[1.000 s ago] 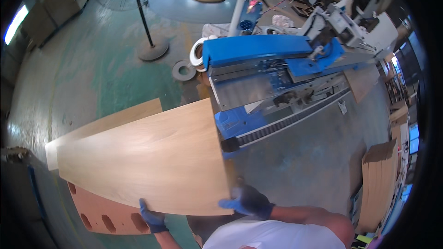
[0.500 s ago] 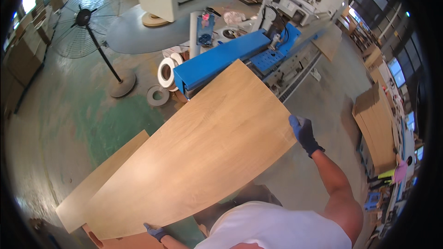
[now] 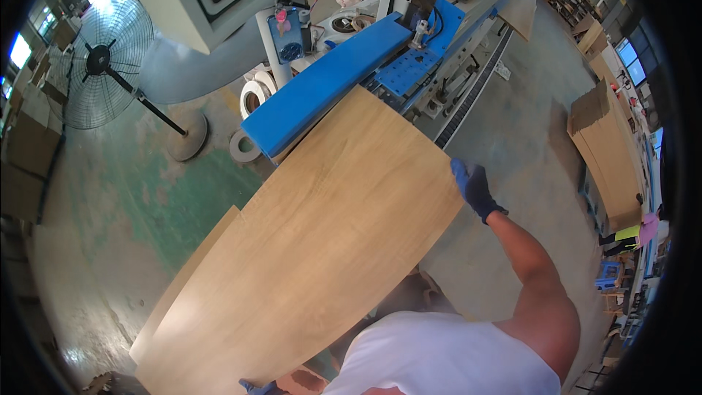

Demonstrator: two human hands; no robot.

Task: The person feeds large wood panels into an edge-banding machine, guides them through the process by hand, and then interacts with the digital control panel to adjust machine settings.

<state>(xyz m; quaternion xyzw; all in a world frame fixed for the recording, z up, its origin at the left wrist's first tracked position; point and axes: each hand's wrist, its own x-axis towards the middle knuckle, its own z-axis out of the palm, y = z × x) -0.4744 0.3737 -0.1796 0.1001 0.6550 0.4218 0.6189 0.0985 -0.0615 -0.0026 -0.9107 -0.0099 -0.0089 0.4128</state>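
Observation:
A large wood-grain panel (image 3: 314,241) stretches from the lower left up to the machine's long blue guard (image 3: 329,80). Its far long edge runs along the guard's near side. My right hand (image 3: 474,186), in a dark blue glove, is closed on the panel's right-hand edge, thumb on top. At the bottom, my gloved left hand (image 3: 256,386) holds the near edge, partly cut off by the picture's rim. Under the large panel lies another panel (image 3: 183,271), showing as a narrow strip on the left.
A perforated blue plate (image 3: 402,73) and a roller track (image 3: 475,91) continue beyond the panel. A caged floor fan (image 3: 99,61) stands far left, with tape rolls (image 3: 245,146) near the guard. Stacked boards (image 3: 603,153) and a distant person (image 3: 636,234) are at right.
The large panel has shifted up against the blue guard and now covers more of the panel beneath. Both hands have stayed on its edges. The view has also turned.

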